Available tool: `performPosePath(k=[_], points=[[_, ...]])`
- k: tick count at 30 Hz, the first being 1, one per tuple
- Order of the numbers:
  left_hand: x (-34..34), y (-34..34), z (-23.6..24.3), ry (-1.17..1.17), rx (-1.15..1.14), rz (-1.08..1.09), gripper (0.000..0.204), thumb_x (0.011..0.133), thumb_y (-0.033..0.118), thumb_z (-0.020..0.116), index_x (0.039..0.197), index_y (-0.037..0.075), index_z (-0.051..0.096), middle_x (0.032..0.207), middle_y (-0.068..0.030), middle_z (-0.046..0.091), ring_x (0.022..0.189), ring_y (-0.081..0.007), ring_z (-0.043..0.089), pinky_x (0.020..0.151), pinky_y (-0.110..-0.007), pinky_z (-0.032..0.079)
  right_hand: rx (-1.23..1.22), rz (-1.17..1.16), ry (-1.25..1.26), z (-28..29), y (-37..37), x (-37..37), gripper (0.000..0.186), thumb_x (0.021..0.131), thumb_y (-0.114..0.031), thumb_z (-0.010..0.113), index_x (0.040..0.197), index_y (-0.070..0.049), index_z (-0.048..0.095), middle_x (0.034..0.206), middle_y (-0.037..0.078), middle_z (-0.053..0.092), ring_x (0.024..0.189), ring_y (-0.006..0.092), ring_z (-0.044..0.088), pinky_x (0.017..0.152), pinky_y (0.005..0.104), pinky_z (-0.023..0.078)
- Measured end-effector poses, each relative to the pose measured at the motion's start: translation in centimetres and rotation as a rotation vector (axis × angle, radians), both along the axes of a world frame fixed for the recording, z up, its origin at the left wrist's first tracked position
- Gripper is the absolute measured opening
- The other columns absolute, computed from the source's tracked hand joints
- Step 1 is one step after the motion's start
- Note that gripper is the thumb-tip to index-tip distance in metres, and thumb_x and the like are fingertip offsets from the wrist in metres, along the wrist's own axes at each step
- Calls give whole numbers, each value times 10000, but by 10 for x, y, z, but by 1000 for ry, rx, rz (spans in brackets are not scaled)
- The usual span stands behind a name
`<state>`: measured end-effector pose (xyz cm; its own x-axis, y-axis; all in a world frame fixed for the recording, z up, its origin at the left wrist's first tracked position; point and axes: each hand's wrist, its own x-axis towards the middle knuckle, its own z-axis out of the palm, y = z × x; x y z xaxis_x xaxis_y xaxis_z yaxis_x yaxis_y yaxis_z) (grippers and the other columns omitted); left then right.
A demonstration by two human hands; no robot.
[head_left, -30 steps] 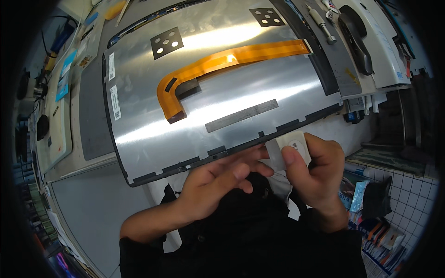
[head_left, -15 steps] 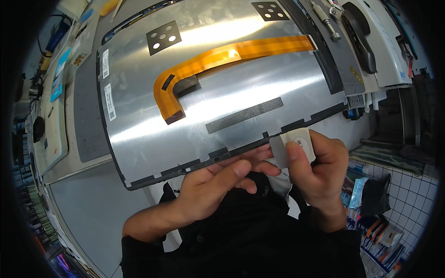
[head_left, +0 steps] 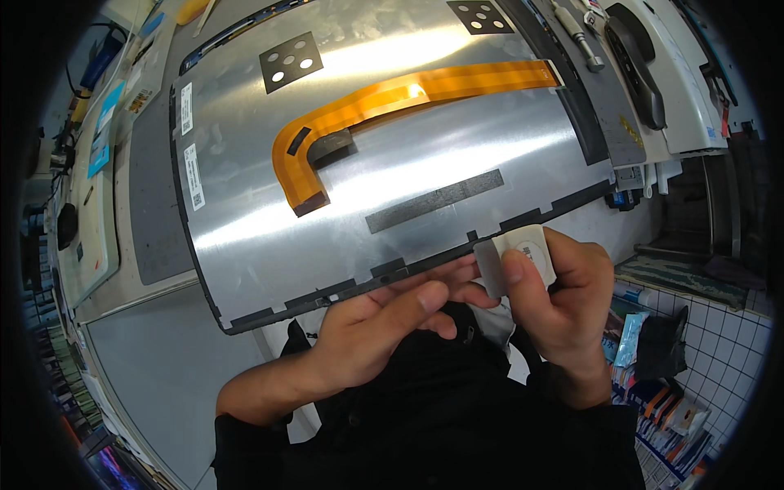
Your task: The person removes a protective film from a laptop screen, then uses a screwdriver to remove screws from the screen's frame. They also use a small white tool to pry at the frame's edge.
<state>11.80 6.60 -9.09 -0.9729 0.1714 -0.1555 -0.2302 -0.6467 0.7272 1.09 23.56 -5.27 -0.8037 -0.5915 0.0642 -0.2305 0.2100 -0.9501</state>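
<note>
Little shift since the earlier frame: your right hand (head_left: pixel 572 273) and the cream-handled scraper (head_left: pixel 529 249) sit marginally farther right. Risk, in my judgement: should the grey blade skid under uneven thumb pressure, it could mark the silver panel's (head_left: pixel 425 159) black lower border or nick your left hand (head_left: pixel 380 322). Right grip: thumb pressed over the handle, fingers behind, firmly closed; blade projects leftward. Left: loosely spread, fingers by the border; contact unclear. Panel fills the upper centre, just above both hands.
</note>
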Motion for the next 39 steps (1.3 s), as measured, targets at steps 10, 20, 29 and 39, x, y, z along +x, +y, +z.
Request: performPosePath(k=[10,20,29,39], points=[[1,0,0,-9,11,11,478,1024,216,474,1443,-5,407,1415,-193,492,1217,-319,552,859,-349,542,9,31,-2,-4,0,-1,168,891,-96,658,763,9,639,543,28,594,451,75,533,408,242,370],[1,-3,2,7,-70,-21,459,1010,143,490,1431,-25,415,1412,-193,490,1257,-312,518,882,-355,533,61,50,34,-4,0,0,183,890,-113,671,757,10,642,525,34,567,436,76,505,403,251,360],[0,-3,4,17,-73,-38,513,992,161,519,1455,-17,388,1451,-202,460,1245,-312,523,874,-346,523,-38,12,-74,-2,5,2,136,892,-107,665,858,20,697,586,34,623,483,55,531,428,223,373],[4,-12,2,85,4,-107,513,1041,177,436,1502,-10,309,1523,-129,391,1305,-204,475,953,-275,435,1,2,-144,6,5,2,157,921,-116,636,876,20,700,590,17,627,512,38,540,452,204,382]])
